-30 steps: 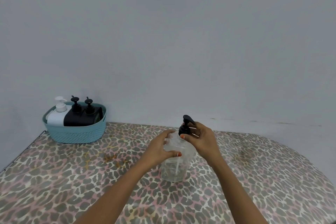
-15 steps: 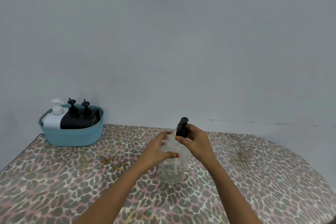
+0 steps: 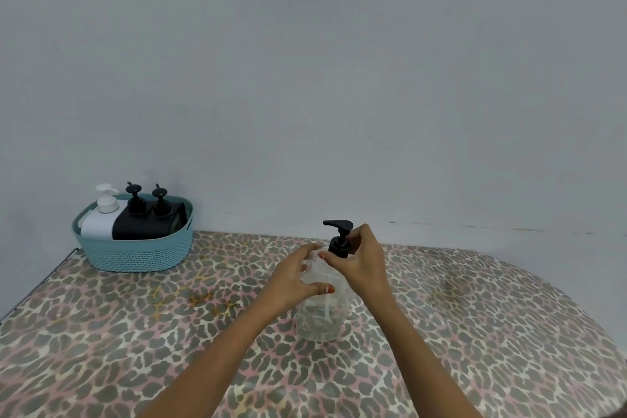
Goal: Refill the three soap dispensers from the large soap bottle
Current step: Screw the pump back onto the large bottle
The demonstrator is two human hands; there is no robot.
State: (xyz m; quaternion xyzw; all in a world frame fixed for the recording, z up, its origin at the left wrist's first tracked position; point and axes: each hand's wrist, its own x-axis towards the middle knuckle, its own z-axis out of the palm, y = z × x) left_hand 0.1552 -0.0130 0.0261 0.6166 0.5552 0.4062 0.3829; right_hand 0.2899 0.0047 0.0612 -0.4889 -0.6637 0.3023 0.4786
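Observation:
A clear plastic soap bottle (image 3: 320, 319) stands upright on the table, mid-frame. My left hand (image 3: 295, 278) grips its upper body from the left. My right hand (image 3: 361, 260) pinches the collar of its black pump head (image 3: 339, 237), whose spout points left. At the far left a teal basket (image 3: 135, 254) holds a white dispenser (image 3: 100, 219) and two black dispensers (image 3: 135, 215) (image 3: 163, 214), all upright. How full the clear bottle is I cannot tell.
The table wears a leopard-print cloth (image 3: 475, 332) and curves away at the right. Its left edge (image 3: 37, 282) runs along a plain grey wall (image 3: 339, 78) that also stands close behind the table.
The black pump head has turned in my right hand; its spout now points left. The view has shifted slightly, and the bottle stays in place under my left hand.

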